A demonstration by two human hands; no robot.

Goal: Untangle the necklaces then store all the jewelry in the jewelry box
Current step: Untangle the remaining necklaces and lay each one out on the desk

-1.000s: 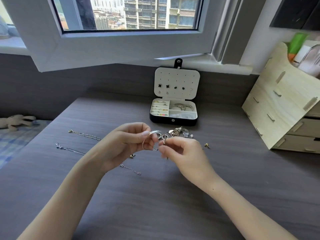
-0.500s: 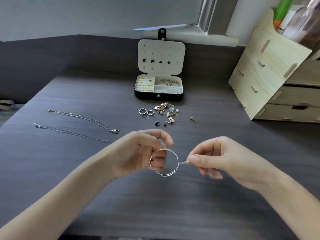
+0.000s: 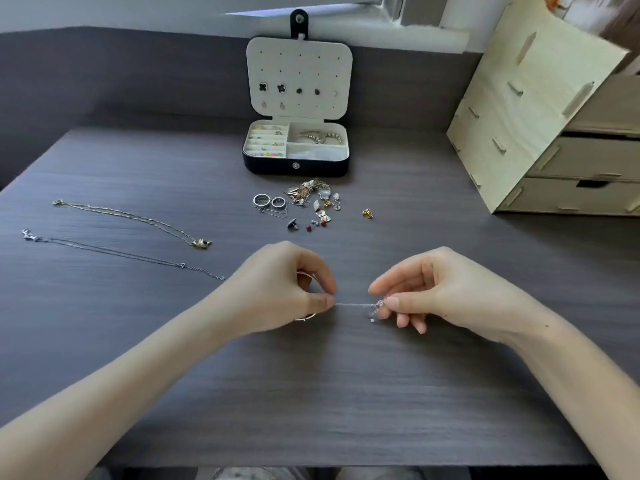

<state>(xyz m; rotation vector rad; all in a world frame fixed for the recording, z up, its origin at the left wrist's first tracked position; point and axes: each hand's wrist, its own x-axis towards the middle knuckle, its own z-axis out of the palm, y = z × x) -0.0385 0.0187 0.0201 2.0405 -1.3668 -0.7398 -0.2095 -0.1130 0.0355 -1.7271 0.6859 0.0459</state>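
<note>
Half a second before, the two hands were close together and the bangle (image 3: 305, 318) showed as a whole ring. Now they had moved apart, and a thin chain (image 3: 351, 304) was stretched almost straight between them, just above the bench (image 3: 346, 393). The left hand (image 3: 287, 292) was curled around the bangle and pinched one end of the chain. The right hand (image 3: 433, 292) pinched the other end, where a small charm hung. I judged that the chain was being drawn free of the bangle, so this untangling was nearly done.

Two necklaces (image 3: 131, 216) already lay straight at the left. A loose pile (image 3: 308, 199) waited before the open jewelry box (image 3: 296, 166).

The left fingers hid most of the bangle, so I could not tell whether the chain was still looped on it. The chain was blurred, and the charm too small to make out.
</note>
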